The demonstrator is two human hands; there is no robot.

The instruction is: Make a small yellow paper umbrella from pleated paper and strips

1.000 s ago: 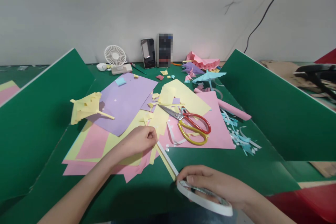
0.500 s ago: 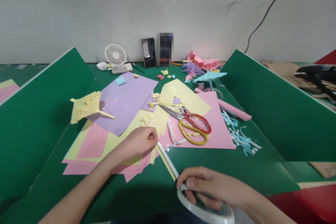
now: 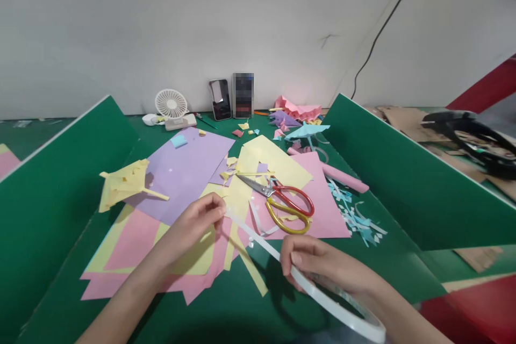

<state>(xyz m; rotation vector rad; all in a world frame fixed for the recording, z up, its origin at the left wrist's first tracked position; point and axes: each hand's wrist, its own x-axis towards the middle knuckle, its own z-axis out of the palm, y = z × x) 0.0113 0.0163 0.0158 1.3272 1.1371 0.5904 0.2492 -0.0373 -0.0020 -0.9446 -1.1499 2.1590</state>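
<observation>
1. Your left hand pinches the free end of the white tape; your right hand is closed around its roll, above the near side of the table.
2. The roll should be light and rather firm; it is better to take it by the rim.
3. The tape itself is probably thin, soft and easy to twist, so hold only its end; this pinch is blurred, so I cannot tell its exact place.

A white tape roll tilts above the table's near edge, right of centre, its unwound strip stretched straight. A narrow yellow paper strip lies slanting toward that edge.
</observation>
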